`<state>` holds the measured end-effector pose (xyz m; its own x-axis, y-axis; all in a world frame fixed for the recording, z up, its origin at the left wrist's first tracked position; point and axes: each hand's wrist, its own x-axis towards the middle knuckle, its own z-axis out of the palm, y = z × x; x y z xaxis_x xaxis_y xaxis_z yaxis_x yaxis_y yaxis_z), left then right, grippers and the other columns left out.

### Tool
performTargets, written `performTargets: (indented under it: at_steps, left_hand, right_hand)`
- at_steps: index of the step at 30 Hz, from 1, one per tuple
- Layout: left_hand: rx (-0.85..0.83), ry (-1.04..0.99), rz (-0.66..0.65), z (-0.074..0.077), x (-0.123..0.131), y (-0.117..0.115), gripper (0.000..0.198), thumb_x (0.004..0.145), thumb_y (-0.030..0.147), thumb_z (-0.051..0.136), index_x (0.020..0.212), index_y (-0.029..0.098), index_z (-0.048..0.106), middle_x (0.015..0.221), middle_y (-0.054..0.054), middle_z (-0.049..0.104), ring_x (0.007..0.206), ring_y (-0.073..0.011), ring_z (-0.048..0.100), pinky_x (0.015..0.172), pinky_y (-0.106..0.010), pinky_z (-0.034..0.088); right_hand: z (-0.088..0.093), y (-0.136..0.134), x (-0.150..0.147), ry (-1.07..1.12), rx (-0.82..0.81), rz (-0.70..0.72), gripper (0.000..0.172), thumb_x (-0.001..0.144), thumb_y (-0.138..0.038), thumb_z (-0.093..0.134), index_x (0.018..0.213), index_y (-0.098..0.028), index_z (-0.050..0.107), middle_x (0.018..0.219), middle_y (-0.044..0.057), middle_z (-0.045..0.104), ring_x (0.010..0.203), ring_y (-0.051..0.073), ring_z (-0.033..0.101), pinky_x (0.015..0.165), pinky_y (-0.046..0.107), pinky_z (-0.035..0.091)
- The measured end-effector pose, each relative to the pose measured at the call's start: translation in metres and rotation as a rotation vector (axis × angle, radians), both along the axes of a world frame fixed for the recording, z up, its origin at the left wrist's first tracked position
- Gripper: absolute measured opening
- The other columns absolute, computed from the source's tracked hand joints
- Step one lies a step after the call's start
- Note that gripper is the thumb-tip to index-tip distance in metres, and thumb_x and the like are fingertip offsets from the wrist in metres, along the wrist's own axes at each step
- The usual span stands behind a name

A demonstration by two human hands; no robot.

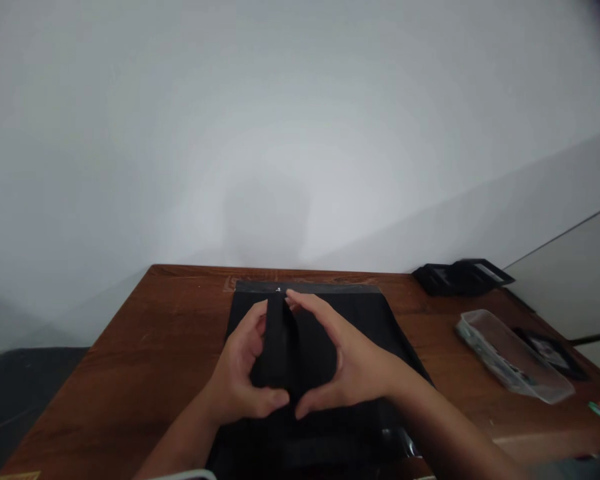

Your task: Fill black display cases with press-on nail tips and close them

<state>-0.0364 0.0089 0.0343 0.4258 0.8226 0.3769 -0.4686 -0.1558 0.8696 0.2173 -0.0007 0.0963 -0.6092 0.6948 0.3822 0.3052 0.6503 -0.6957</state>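
Observation:
Both my hands hold a narrow black box-like object [278,340] upright over a black mat [375,327] on the wooden table [160,333]. My left hand [243,373] grips its left side, thumb below and fingers curled along the top. My right hand [345,360] clasps its right side, fingers reaching to the top end and thumb meeting the left thumb below. The object's lower part is hidden behind my hands.
A clear plastic case [513,355] lies at the right of the table. A black tray-like item [460,276] sits at the far right corner, and another dark flat item [553,350] lies beyond the case. A plain white wall stands behind the table.

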Motion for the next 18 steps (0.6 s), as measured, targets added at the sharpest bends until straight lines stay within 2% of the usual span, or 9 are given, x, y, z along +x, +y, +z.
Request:
performTargets:
  at_steps: [2, 4, 6, 8, 10, 12, 15, 18]
  left_hand:
    - [-0.125, -0.06, -0.077, 0.006, -0.003, 0.0, 0.091, 0.084, 0.061, 0.099, 0.163, 0.031, 0.065, 0.159, -0.017, 0.068, 0.137, -0.0426, 0.071, 0.109, -0.052, 0.065]
    - [-0.321, -0.096, -0.122, 0.01, -0.004, -0.001, 0.087, 0.089, 0.069, 0.091, 0.161, 0.029, 0.066, 0.157, -0.017, 0.07, 0.132, -0.0415, 0.074, 0.105, -0.051, 0.067]
    - [-0.496, -0.105, -0.128, 0.016, -0.002, -0.001, 0.083, 0.091, 0.073, 0.085, 0.157, 0.025, 0.069, 0.147, -0.017, 0.076, 0.128, -0.0416, 0.076, 0.104, -0.052, 0.066]
    - [-0.595, -0.107, -0.094, 0.023, 0.002, -0.002, 0.079, 0.091, 0.075, 0.082, 0.149, 0.022, 0.073, 0.134, -0.016, 0.082, 0.124, -0.0422, 0.077, 0.101, -0.051, 0.067]
    - [-0.639, -0.106, -0.04, 0.03, 0.005, -0.002, 0.076, 0.089, 0.078, 0.081, 0.139, 0.019, 0.078, 0.126, -0.016, 0.084, 0.121, -0.0419, 0.079, 0.096, -0.049, 0.068]
    - [-0.681, -0.11, 0.009, 0.035, 0.006, -0.002, 0.075, 0.084, 0.077, 0.086, 0.13, 0.019, 0.081, 0.123, -0.015, 0.085, 0.117, -0.0406, 0.08, 0.09, -0.046, 0.069]
    - [-0.721, -0.118, 0.072, 0.038, 0.004, -0.002, 0.07, 0.082, 0.074, 0.089, 0.126, 0.019, 0.081, 0.127, -0.014, 0.084, 0.113, -0.0374, 0.08, 0.076, -0.037, 0.068]
    - [-0.754, -0.128, 0.112, 0.038, 0.004, -0.001, 0.071, 0.081, 0.071, 0.092, 0.13, 0.021, 0.081, 0.139, -0.014, 0.081, 0.111, -0.0342, 0.08, 0.065, -0.03, 0.064]
  right_hand:
    - [0.011, 0.0, 0.001, -0.083, 0.03, -0.01, 0.155, 0.069, -0.05, 0.112, 0.189, -0.037, 0.013, 0.19, 0.018, 0.034, 0.175, 0.042, 0.038, 0.143, 0.062, 0.035]
    - [0.02, 0.004, -0.001, -0.129, 0.067, -0.016, 0.154, 0.072, -0.052, 0.11, 0.19, -0.035, 0.011, 0.191, 0.018, 0.033, 0.178, 0.043, 0.032, 0.145, 0.065, 0.029]
    - [0.026, 0.011, -0.008, -0.11, 0.078, -0.006, 0.144, 0.078, -0.053, 0.106, 0.189, -0.032, 0.017, 0.185, 0.019, 0.044, 0.174, 0.041, 0.041, 0.144, 0.064, 0.031]
    - [0.028, 0.02, -0.018, -0.059, 0.04, 0.015, 0.129, 0.08, -0.056, 0.102, 0.184, -0.026, 0.032, 0.175, 0.021, 0.056, 0.163, 0.039, 0.055, 0.139, 0.062, 0.04]
    - [0.03, 0.027, -0.029, -0.012, -0.043, 0.015, 0.115, 0.077, -0.057, 0.101, 0.173, -0.023, 0.049, 0.166, 0.021, 0.064, 0.152, 0.038, 0.065, 0.132, 0.06, 0.049]
    - [0.032, 0.032, -0.037, 0.021, -0.13, 0.002, 0.108, 0.07, -0.054, 0.103, 0.162, -0.023, 0.058, 0.158, 0.019, 0.07, 0.144, 0.037, 0.07, 0.128, 0.058, 0.053]
    - [0.035, 0.036, -0.043, 0.06, -0.217, 0.008, 0.104, 0.063, -0.051, 0.106, 0.153, -0.025, 0.06, 0.15, 0.015, 0.074, 0.137, 0.035, 0.073, 0.123, 0.056, 0.057]
    - [0.034, 0.038, -0.043, 0.093, -0.272, 0.028, 0.104, 0.062, -0.048, 0.107, 0.152, -0.025, 0.059, 0.144, 0.013, 0.075, 0.133, 0.034, 0.074, 0.117, 0.054, 0.06]
